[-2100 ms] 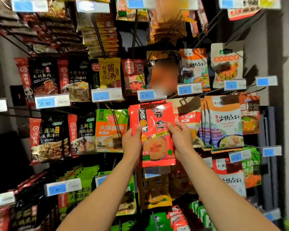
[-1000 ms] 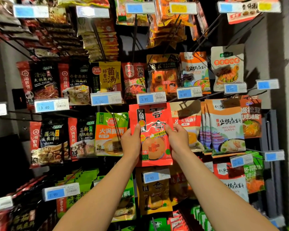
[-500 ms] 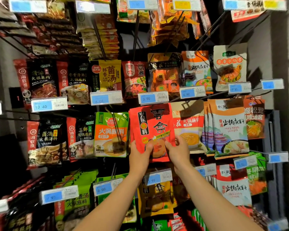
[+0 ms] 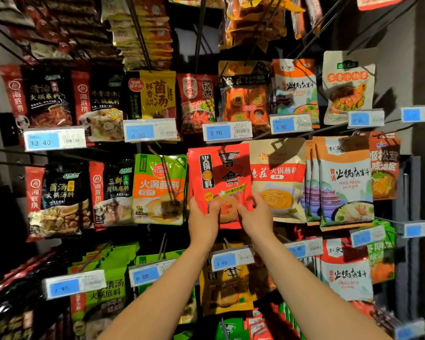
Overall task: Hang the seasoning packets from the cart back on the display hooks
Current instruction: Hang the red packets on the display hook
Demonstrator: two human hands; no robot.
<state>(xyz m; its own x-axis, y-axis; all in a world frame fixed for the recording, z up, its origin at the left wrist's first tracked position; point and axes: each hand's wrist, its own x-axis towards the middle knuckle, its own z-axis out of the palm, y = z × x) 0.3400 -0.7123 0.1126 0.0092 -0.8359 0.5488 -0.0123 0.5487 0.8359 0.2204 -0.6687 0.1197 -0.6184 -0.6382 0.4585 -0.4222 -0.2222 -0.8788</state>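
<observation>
"3.90" on price tag (image 4: 227, 132)

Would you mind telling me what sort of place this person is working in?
Most likely a grocery shop aisle: rows of seasoning packets hang from wire hooks, blue price tags sit on the hook ends, and both hands hold a red packet at the display.

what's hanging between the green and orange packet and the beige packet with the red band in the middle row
In the head view, the red packet hangs between the green and orange packet and the beige packet. The left hand and right hand hold its lower part.
</observation>
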